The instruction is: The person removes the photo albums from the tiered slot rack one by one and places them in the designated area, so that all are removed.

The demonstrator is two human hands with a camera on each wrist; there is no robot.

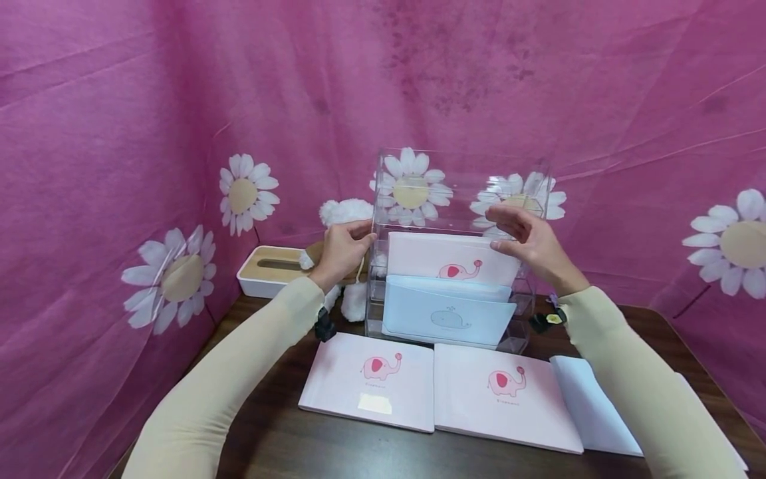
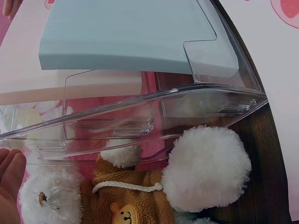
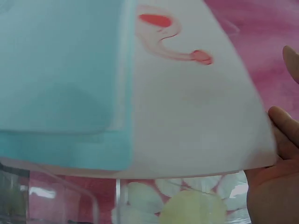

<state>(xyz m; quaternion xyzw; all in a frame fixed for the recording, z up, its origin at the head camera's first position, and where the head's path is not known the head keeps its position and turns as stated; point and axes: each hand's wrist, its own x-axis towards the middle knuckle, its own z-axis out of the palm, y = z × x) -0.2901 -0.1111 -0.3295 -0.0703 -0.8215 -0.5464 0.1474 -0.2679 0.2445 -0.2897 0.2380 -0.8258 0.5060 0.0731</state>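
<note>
Nearest, on the dark wooden table (image 1: 383, 449), two flat white booklets printed with pink elephants lie side by side: the left one (image 1: 335, 386) and the middle one (image 1: 467, 412). A pale blue booklet (image 1: 592, 399) lies to their right, partly hidden by a cream sleeve (image 1: 646, 392).

Beyond them stands a clear plastic tiered rack (image 1: 376, 313). Its front holds a light blue whale booklet (image 1: 413, 313), leaning upright, with another blue booklet (image 1: 479, 288) just behind it. Above and behind these stands a white elephant booklet (image 1: 413, 253).

The left hand (image 1: 342, 251) is at the rack's left edge, fingertips near the thumb; whether they grip that edge or only touch it, I cannot tell. The right hand (image 1: 526, 236) is loose, with a gap between thumb and fingers, at the upper right corner of the white booklet in the rack. The right wrist view shows that corner against the hand; the left wrist view shows the rack's transparent side.

Farther back is a fluffy white plush toy in brown clothing (image 1: 347, 211). Only the left wrist view reveals its rope cord (image 2: 126, 185) and bear-face patch (image 2: 124, 214). Beside it sits a white box with a slotted wooden top (image 1: 257, 286), before a pink daisy-patterned curtain (image 1: 323, 100).
</note>
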